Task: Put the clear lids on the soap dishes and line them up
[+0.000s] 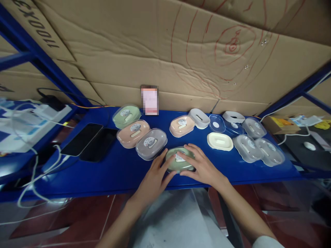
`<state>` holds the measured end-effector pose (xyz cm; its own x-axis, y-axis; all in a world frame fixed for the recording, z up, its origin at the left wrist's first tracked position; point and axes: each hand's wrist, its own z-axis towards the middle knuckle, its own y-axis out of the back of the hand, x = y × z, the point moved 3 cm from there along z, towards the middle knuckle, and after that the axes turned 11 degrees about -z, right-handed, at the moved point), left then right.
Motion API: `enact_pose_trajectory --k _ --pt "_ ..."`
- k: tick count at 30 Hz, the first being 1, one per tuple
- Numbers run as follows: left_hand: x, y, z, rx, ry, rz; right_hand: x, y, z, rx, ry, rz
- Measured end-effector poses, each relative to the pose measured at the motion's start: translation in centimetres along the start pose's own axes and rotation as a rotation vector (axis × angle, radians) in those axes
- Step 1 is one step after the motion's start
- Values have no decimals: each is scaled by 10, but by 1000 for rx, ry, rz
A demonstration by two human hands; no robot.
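Head view: the green case (179,166) is over the worktop (111,175), long axis running from left hand (153,175) to right hand (203,167). Each, half-curled, clasps its own end, neither nearer; a grey case (159,138) lies beyond its left end.

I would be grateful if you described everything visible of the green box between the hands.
The green box is a rounded oval with a clear, shiny, plastic-looking cover and a pale label on top, its print unreadable. It sits near the front edge of the blue table, long side roughly along that edge. The left hand and right hand hold it, fingers partly hiding it.
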<state>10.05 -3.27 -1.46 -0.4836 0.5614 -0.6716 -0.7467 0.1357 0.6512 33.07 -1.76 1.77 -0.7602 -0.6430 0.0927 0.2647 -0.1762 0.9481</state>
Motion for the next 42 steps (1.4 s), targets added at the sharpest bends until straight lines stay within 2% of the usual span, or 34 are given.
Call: enact_pose_trajectory --k 6,13,18,20,22,24,25,27,29,34,39,42 --pt "1 -3 -4 42 13 18 7 -5 -8 10 77 -65" --pt "-6 -6 -2 52 -38 31 -4 -10 -22 -15 58 16" --pt "-9 -7 -1 45 -79 80 -1 -10 -23 -6 63 -56" --pt "-11 -4 -3 -24 -135 147 1 -9 -23 -7 63 -113" --pt "-10 6 -6 -188 -148 275 -1 -7 -23 -15 45 -149" --pt "-3 20 -6 -361 -69 420 -7 -6 -21 -51 -1 -152" --pt "2 27 -5 -403 -26 464 -11 -5 -20 -74 -25 -147" --pt "14 35 3 -372 14 472 -22 -3 -13 -102 -44 -134" --pt "23 38 15 -275 -10 422 -33 -1 -4 -89 -28 -128" --pt "30 34 40 -114 -49 299 -53 0 23 -67 -47 -232" --pt "24 30 33 -126 -68 235 -66 -12 42 -68 -155 -222" --pt "21 26 22 -128 -64 204 -82 -9 42 -73 -207 -201"
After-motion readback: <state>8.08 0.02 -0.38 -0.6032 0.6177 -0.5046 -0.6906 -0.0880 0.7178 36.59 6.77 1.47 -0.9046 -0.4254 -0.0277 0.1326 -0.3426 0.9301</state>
